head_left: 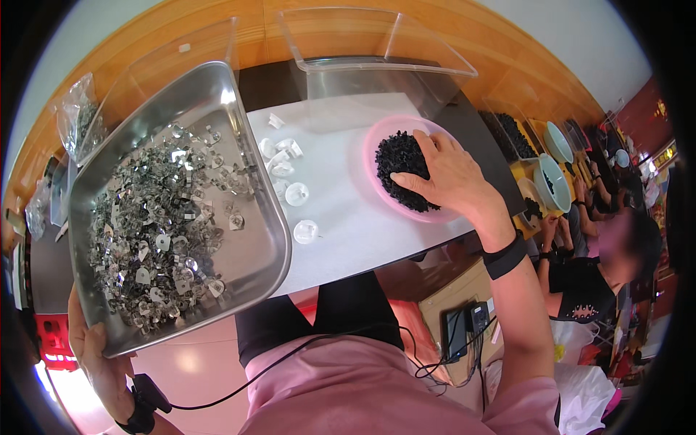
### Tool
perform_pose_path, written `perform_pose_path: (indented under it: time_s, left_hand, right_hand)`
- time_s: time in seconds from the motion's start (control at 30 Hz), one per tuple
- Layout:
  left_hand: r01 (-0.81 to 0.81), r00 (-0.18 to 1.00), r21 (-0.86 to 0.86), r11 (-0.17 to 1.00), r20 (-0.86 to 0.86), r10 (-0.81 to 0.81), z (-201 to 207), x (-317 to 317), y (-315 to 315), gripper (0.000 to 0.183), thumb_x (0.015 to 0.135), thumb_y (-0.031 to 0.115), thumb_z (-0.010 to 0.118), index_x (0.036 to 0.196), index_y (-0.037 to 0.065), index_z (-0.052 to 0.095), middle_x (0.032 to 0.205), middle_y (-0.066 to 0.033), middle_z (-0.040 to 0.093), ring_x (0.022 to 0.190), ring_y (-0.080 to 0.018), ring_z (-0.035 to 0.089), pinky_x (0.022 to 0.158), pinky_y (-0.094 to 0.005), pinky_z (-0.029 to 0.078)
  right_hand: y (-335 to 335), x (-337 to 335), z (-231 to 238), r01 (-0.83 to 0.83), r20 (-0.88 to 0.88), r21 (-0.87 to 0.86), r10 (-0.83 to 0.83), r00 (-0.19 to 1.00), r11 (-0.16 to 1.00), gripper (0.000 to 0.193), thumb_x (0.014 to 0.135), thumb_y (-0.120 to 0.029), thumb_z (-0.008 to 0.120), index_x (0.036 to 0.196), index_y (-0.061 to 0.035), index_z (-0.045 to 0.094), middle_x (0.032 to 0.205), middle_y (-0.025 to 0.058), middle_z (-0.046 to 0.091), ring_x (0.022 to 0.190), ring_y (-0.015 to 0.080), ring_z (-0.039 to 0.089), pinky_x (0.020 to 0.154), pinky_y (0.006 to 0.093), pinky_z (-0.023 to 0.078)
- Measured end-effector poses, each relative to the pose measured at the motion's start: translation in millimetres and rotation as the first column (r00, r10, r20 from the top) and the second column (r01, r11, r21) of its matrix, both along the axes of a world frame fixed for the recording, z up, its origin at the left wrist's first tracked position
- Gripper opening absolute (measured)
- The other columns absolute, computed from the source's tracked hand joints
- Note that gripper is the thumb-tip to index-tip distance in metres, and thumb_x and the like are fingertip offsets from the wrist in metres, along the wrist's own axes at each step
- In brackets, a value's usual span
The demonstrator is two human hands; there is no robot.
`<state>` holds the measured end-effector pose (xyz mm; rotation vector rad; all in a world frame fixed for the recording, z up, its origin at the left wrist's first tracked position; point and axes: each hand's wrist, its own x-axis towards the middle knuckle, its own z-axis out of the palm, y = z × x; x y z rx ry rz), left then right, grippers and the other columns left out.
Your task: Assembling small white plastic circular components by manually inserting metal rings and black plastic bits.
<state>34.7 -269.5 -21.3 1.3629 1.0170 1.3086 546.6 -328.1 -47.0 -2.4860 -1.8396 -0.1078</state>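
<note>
A large metal tray point(262, 250) is on the left, tilted, with a heap of small shiny metal and transparent pieces point(156, 239) in it. My left hand point(98, 355) grips the tray's near left corner, fingers closed on the rim. On the right, a pink bowl point(370, 174) holds a pile of small black pieces point(397, 163). My right hand point(449, 174) rests over that pile, thumb and fingers spread apart; whether any piece is under the palm is hidden. Between tray and bowl, several white and transparent round pieces point(296, 193) lie on a white sheet point(333, 138).
A transparent plastic bin point(377, 69) stands at the table's back. Plastic bags point(76, 116) are at far left. To the right, a co-worker point(602, 275) sits by pale green bowls point(552, 185). Cables and a dark device point(455, 335) sit below the table edge.
</note>
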Motion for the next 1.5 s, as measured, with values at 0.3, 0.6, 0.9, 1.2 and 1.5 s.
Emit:
perform_pose_path:
  time_s: [0.3, 0.6, 0.9, 1.2, 1.5]
  left_hand:
    - [-0.120, 0.991, -0.047, 0.992, 0.058, 0.123, -4, 36, -4, 0.066, 0.084, 0.017, 0.053, 0.143, -0.004, 0.032, 0.113, -0.0142, 0.062, 0.051, -0.0059, 0.056, 0.039, -0.0161, 0.044]
    - [0.099, 0.995, -0.192, 0.976, 0.026, -0.096, 7, 5, 5, 0.076, 0.077, 0.012, 0.055, 0.144, -0.009, 0.026, 0.138, -0.0225, 0.045, 0.123, -0.0287, 0.051, 0.102, -0.0370, 0.045]
    - [0.047, 0.999, -0.134, 0.990, 0.002, -0.048, -1, 8, 9, 0.073, 0.079, 0.016, 0.055, 0.144, -0.005, 0.029, 0.131, -0.0191, 0.051, 0.105, -0.0208, 0.060, 0.077, -0.0267, 0.051]
    - [0.063, 0.997, -0.106, 0.992, 0.046, -0.058, -11, 10, 10, 0.074, 0.079, 0.014, 0.055, 0.145, -0.006, 0.028, 0.136, -0.0208, 0.048, 0.118, -0.0252, 0.055, 0.095, -0.0334, 0.050]
    - [0.078, 0.997, -0.169, 0.983, 0.019, -0.075, -23, -8, 7, 0.077, 0.079, 0.015, 0.058, 0.145, -0.006, 0.026, 0.139, -0.0218, 0.045, 0.121, -0.0288, 0.053, 0.102, -0.0375, 0.046]
  right_hand:
    - [7, 7, -6, -0.057, 0.056, -0.029, 0.059, 0.997, 0.998, 0.046, 0.093, -0.046, 0.053, 0.118, -0.0076, 0.053, 0.110, 0.0188, 0.055, 0.097, 0.0382, 0.060, 0.077, 0.0470, 0.052]
    - [14, 21, -13, -0.162, 0.038, 0.092, 0.159, 0.986, 0.982, 0.022, 0.093, -0.025, 0.056, 0.098, -0.0031, 0.054, 0.090, 0.0196, 0.063, 0.081, 0.0394, 0.063, 0.070, 0.0476, 0.051]
    - [18, 18, 0, -0.121, -0.173, 0.178, 0.153, 0.973, 0.977, 0.020, 0.088, -0.019, 0.061, 0.086, 0.0012, 0.058, 0.078, 0.0231, 0.061, 0.078, 0.0423, 0.059, 0.069, 0.0485, 0.047]
    - [16, 21, -2, -0.080, -0.153, 0.113, 0.097, 0.983, 0.990, 0.019, 0.087, -0.017, 0.061, 0.083, 0.0013, 0.059, 0.078, 0.0238, 0.061, 0.079, 0.0425, 0.060, 0.069, 0.0493, 0.047]
    - [11, 11, 4, -0.060, -0.156, 0.223, 0.097, 0.983, 0.973, 0.017, 0.086, -0.014, 0.057, 0.081, 0.0022, 0.058, 0.078, 0.0244, 0.062, 0.077, 0.0443, 0.060, 0.069, 0.0496, 0.048]
